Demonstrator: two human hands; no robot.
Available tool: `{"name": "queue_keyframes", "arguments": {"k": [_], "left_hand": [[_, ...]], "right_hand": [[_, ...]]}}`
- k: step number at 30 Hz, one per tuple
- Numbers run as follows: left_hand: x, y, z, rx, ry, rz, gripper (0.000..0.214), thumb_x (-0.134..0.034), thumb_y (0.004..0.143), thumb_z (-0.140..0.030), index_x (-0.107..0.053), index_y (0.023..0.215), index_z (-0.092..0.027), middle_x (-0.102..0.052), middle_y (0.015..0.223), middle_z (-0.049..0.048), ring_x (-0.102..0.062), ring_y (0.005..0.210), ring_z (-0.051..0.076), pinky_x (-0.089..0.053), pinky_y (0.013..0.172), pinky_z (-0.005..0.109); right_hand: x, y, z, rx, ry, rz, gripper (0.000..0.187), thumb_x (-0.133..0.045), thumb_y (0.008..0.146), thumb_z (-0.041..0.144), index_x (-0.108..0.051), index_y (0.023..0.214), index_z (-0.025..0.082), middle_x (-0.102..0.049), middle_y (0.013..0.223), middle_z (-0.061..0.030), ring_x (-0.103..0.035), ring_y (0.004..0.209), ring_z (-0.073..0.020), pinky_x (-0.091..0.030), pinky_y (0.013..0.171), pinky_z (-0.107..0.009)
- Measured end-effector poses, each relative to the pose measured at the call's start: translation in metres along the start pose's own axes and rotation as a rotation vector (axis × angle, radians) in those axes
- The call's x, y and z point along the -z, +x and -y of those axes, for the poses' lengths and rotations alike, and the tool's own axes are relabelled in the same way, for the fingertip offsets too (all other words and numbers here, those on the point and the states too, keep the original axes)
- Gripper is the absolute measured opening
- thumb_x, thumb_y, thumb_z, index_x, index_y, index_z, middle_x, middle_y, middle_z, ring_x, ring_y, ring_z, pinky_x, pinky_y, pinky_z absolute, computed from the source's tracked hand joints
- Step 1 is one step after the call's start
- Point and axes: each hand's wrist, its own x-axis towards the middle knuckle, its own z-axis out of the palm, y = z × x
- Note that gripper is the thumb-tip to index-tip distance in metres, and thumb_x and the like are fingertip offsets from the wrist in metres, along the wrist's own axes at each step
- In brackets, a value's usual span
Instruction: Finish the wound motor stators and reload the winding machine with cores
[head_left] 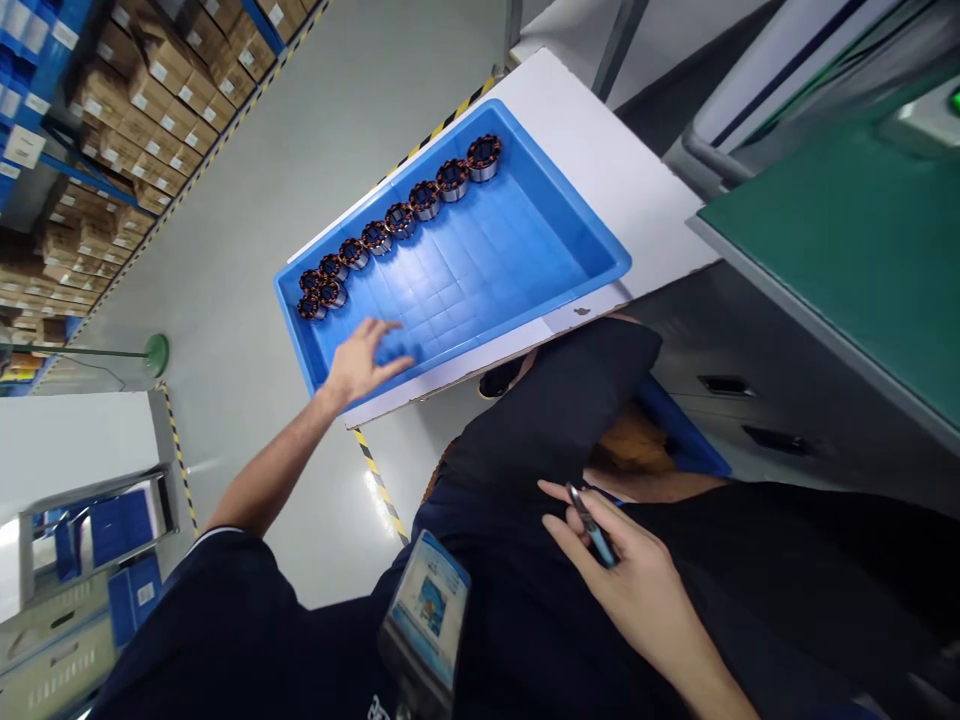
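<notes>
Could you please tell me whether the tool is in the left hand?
No, the tool is in the right hand, while the left hand is open.

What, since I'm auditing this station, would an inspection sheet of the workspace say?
Surface: white tabletop, dark mark near its edge.
Job's things: blue tray holding about ten copper-wound metal rings, most in a row along the far side.
Clutter: blue bin with brown contents by the person's legs.
Hands: left hand open over the tray, nothing seen in it; right hand holds a slim tool.
Cables: thin dark line beside the green-based stand, possibly a cable.
Surroundings: stacked cartons, black-and-yellow floor tape, green bench top.
</notes>
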Motion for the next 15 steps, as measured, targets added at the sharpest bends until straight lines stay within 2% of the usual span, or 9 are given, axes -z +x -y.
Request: {"name": "queue_keyframes", "arguments": {"k": [2, 5, 10, 15], "left_hand": [[-0.021, -0.018, -0.030, -0.050, 0.030, 0.093, 0.073, -0.092, 0.113, -0.074, -0.079, 0.171, -0.031, -0.083, 0.151, 0.0093, -0.083, 0.135, 0.032, -0.065, 0.107, 0.040], [-0.041, -0.028, -0.053, 0.000, 0.121, 0.116, 0.074, -0.098, 0.112, -0.068, -0.081, 0.168, -0.023, -0.086, 0.147, 0.0174, -0.079, 0.147, 0.041, -0.062, 0.107, 0.044], [-0.039, -0.022, -0.054, 0.041, 0.213, 0.133, 0.062, -0.097, 0.115, -0.064, -0.087, 0.155, -0.017, -0.087, 0.143, 0.0203, -0.082, 0.143, 0.043, -0.061, 0.110, 0.043], [-0.035, -0.031, -0.057, 0.026, 0.270, 0.103, 0.064, -0.078, 0.125, -0.066, -0.087, 0.157, -0.011, -0.088, 0.144, 0.0245, -0.085, 0.142, 0.045, -0.063, 0.110, 0.043]], "right_hand": [[-0.004, -0.002, 0.003, 0.003, 0.010, 0.007, 0.042, -0.083, 0.123, 0.058, -0.098, 0.147, 0.027, -0.071, 0.090, -0.0005, -0.073, 0.076, -0.0181, -0.071, 0.089, -0.028], [-0.008, -0.007, 0.006, 0.007, 0.018, 0.045, 0.041, -0.080, 0.125, 0.055, -0.097, 0.150, 0.029, -0.073, 0.094, -0.0021, -0.071, 0.077, -0.0189, -0.072, 0.092, -0.029], [-0.010, -0.017, 0.001, -0.013, 0.049, 0.068, 0.039, -0.079, 0.123, 0.051, -0.097, 0.149, 0.029, -0.081, 0.102, -0.0060, -0.076, 0.082, -0.0229, -0.074, 0.098, -0.036], [-0.012, -0.028, -0.007, -0.053, 0.108, 0.066, 0.034, -0.081, 0.121, 0.045, -0.095, 0.146, 0.028, -0.091, 0.128, -0.0114, -0.089, 0.113, -0.0303, -0.073, 0.110, -0.043]]}}
